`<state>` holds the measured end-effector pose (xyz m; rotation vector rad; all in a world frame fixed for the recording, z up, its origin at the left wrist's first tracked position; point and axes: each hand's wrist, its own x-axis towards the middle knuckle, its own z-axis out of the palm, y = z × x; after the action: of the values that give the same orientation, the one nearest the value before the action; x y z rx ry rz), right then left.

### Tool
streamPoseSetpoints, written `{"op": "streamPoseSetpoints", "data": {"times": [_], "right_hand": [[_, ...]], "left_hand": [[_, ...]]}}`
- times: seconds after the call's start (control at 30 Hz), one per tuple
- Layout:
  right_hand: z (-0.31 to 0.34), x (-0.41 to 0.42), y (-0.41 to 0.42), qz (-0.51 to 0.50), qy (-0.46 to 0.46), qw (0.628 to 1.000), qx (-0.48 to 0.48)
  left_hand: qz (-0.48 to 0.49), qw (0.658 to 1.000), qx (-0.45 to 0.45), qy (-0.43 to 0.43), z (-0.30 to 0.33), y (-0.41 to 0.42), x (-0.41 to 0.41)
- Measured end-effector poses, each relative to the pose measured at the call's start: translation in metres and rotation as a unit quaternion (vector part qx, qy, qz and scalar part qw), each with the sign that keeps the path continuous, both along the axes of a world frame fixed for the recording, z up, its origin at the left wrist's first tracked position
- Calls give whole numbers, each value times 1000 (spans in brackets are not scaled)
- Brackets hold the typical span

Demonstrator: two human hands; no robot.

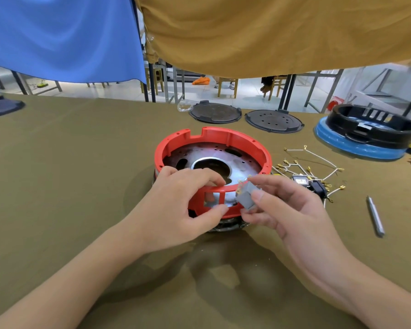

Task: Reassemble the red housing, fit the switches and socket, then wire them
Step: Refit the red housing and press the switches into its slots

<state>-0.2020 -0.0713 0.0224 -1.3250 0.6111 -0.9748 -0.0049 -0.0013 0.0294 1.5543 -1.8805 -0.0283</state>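
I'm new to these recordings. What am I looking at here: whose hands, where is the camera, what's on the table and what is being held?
There is no robot. The one picture comes from a camera worn on a person's head, looking down at their own two bare hands.

On the olive cloth-covered table sits a round red housing with a metal plate inside. The left hand grips its near wall, beside the square openings. The right hand pinches a small grey switch with brass terminals, right at that wall.

To the right lie white wires, dark switch or socket parts and a metal screwdriver bit. Farther back are two black discs and a black ring on a blue base.
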Motion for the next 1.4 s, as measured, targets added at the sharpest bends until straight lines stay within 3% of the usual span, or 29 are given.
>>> {"op": "streamPoseSetpoints", "data": {"times": [0.23, 0.53, 0.9, 1.4], "right_hand": [[1, 1, 3, 27, -6, 999, -27], [-9, 4, 6, 11, 89, 994, -69], [-15, -3, 1, -8, 227, 939, -256], [-16, 1, -2, -70, 217, 888, -400]], "left_hand": [[-7, 1000, -18, 21, 1, 0, -2], [8, 998, -37, 48, -4, -5, -5], [12, 999, -11, 38, -4, -5, -2], [-14, 999, -8, 33, -1, -2, -2]]}}
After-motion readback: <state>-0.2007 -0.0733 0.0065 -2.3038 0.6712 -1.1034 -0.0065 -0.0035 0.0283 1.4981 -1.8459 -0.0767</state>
